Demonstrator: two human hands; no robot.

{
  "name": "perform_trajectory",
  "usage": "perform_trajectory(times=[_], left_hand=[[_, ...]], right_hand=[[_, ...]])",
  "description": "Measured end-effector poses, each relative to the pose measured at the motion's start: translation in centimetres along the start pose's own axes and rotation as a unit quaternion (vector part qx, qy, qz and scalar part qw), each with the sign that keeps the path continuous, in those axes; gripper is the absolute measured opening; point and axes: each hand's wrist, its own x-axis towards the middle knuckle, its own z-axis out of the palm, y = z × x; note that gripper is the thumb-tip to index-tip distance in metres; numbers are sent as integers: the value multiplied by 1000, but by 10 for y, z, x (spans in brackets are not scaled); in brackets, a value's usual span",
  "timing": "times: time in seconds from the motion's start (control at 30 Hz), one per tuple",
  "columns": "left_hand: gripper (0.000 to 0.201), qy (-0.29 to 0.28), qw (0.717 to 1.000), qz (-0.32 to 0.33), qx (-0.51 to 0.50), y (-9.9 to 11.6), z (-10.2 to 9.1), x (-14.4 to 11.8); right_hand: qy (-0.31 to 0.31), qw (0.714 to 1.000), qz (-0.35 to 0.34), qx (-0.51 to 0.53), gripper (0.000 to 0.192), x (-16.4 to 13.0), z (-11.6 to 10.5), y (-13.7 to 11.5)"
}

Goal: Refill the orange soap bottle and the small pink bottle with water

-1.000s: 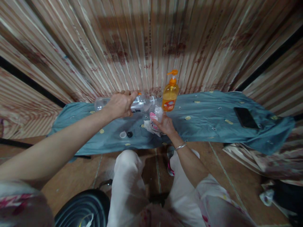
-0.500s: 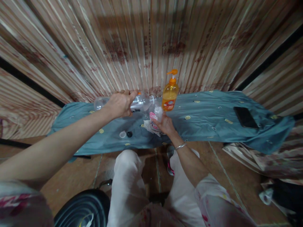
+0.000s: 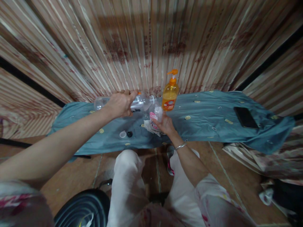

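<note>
My left hand [image 3: 121, 103] is closed around a large clear plastic bottle [image 3: 142, 102], which lies tipped on its side with its neck to the right. That neck meets the top of a small clear bottle [image 3: 158, 111] with a pink label. My right hand [image 3: 165, 124] grips the small bottle from the right, fingers wrapped round it. Under it lies a crumpled whitish cloth [image 3: 149, 126]. Whether liquid passes between the bottles I cannot tell. A white cap [image 3: 122, 134] and a black cap [image 3: 129, 134] rest to the left.
Just behind my right hand stands an orange pump bottle [image 3: 169, 96]. A dark phone [image 3: 245, 117] lies on the right of the teal-covered table [image 3: 203, 126]. A striped curtain [image 3: 132, 47] hangs behind. At lower left is a round black stool [image 3: 82, 208].
</note>
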Motion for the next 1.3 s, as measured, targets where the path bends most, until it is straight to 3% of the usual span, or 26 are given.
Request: perform_trajectory(times=[1.3], left_hand=[[84,-7,1000,-3,1,0,-1,0]], right_hand=[[-3,1000,-2,12,62,0,-1,1]])
